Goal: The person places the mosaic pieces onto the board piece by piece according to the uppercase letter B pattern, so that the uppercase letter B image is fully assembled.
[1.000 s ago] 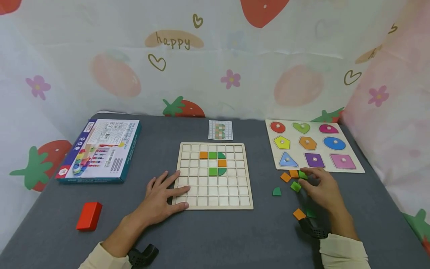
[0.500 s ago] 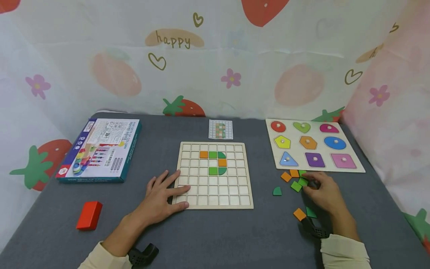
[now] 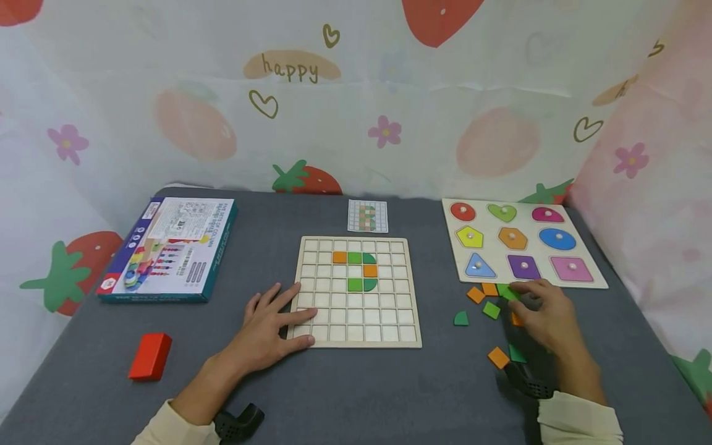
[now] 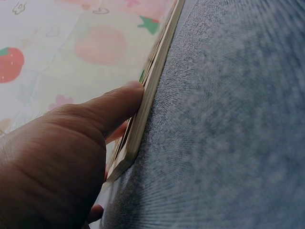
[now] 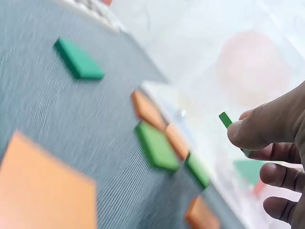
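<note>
My left hand [image 3: 272, 327] rests with spread, fairly straight fingers on the left edge of a wooden grid board [image 3: 384, 343]; the thumb lies over the board's edge [image 4: 138, 124] in the left wrist view. Orange, green and quarter-round tiles sit in its upper middle cells. My right hand [image 3: 547, 315] pinches a green tile [image 5: 225, 119] between thumb and forefinger, raised off the table. Beneath and around it lie a green square tile [image 3: 491, 310], an orange tile [image 3: 475, 295], another orange tile [image 5: 202, 214] and a dark green quarter-round tile [image 3: 460, 319].
A shape puzzle board [image 3: 534, 275] with knobbed pieces lies behind the loose tiles. Beyond the grid board is a small pattern card [image 3: 368, 216]. At left are a flat box [image 3: 167, 253] and a red block [image 3: 150, 357]. An orange tile [image 3: 498, 358] lies near the right wrist.
My right hand has picked up a green tile from the group and risen slightly to the right, uncovering an orange tile beneath. The left hand stays on the board.
</note>
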A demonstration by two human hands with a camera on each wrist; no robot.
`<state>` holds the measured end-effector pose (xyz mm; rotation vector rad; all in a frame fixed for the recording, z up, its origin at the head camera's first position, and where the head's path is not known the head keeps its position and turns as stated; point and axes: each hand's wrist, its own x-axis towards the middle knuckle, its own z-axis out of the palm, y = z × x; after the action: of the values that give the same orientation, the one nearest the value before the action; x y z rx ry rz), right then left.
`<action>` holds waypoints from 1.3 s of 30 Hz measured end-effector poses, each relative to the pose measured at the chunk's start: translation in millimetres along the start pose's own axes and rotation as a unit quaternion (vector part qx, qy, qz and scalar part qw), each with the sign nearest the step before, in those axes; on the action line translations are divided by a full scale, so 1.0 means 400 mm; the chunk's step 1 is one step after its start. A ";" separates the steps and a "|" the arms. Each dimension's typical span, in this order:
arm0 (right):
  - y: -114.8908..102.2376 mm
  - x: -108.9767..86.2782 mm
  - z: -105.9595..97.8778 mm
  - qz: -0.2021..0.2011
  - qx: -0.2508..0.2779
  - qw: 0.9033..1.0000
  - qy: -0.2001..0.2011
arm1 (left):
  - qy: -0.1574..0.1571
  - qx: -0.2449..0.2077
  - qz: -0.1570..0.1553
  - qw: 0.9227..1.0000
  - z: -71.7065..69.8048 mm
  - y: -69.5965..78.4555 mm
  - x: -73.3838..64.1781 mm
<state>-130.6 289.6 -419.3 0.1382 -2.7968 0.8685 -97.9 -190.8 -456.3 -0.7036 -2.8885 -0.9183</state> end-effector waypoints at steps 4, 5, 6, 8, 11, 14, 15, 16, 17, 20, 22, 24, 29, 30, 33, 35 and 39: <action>-0.022 0.004 -0.013 -0.025 0.006 0.999 0.022 | 0.000 -0.004 0.002 1.000 0.002 0.001 0.001; -0.029 0.006 -0.016 -0.033 0.009 0.999 0.025 | 0.000 -0.005 0.002 1.000 0.003 0.001 0.001; -0.037 0.008 -0.019 -0.042 0.011 0.999 0.027 | 0.001 -0.005 0.002 1.000 0.003 0.001 0.001; -0.053 0.015 -0.025 -0.062 0.010 0.998 0.031 | 0.002 -0.006 0.001 1.000 0.003 0.001 0.000; -0.090 0.025 -0.038 -0.089 0.017 0.995 0.030 | 0.004 -0.005 0.001 1.000 0.002 0.001 0.000; -0.125 0.033 -0.043 -0.100 0.030 0.994 0.028 | 0.002 -0.005 0.001 1.000 0.003 0.000 -0.001; -0.138 0.037 -0.043 -0.103 0.038 0.993 0.029 | 0.002 -0.004 0.002 1.000 0.003 -0.001 -0.001; -0.149 0.040 -0.043 -0.110 0.049 0.992 0.029 | 0.001 -0.004 0.002 1.000 0.003 -0.001 -0.001; -0.161 0.045 -0.042 -0.118 0.061 0.991 0.030 | 0.001 -0.004 0.003 1.000 0.004 -0.001 -0.001; -0.195 0.060 -0.035 -0.150 0.089 0.984 0.028 | 0.002 -0.005 0.003 1.000 0.005 -0.002 0.000; -0.215 0.070 -0.028 -0.166 0.098 0.981 0.023 | 0.003 -0.004 0.003 1.000 0.005 -0.003 0.000; -0.236 0.078 -0.019 -0.176 0.099 0.979 0.019 | 0.003 -0.003 0.002 1.000 0.006 -0.004 0.001; -0.284 0.102 0.013 -0.195 0.111 0.974 0.011 | 0.001 -0.003 0.000 1.000 0.007 -0.005 0.000; -0.293 0.108 0.020 -0.200 0.115 0.973 0.007 | 0.001 -0.004 0.000 1.000 0.007 -0.005 0.000; -0.320 0.123 0.042 -0.208 0.128 0.970 -0.010 | 0.002 -0.003 -0.001 1.000 0.006 -0.005 0.001; -0.337 0.130 0.058 -0.210 0.135 0.968 -0.023 | 0.002 -0.001 -0.001 1.000 0.006 -0.005 0.001; -0.366 0.142 0.098 -0.212 0.145 0.965 -0.045 | 0.002 0.000 0.000 1.000 0.007 -0.005 0.002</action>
<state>-170.4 145.4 -357.5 0.8055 -2.5447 1.1669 -99.1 -190.3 -459.4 -0.7023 -2.8857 -0.9179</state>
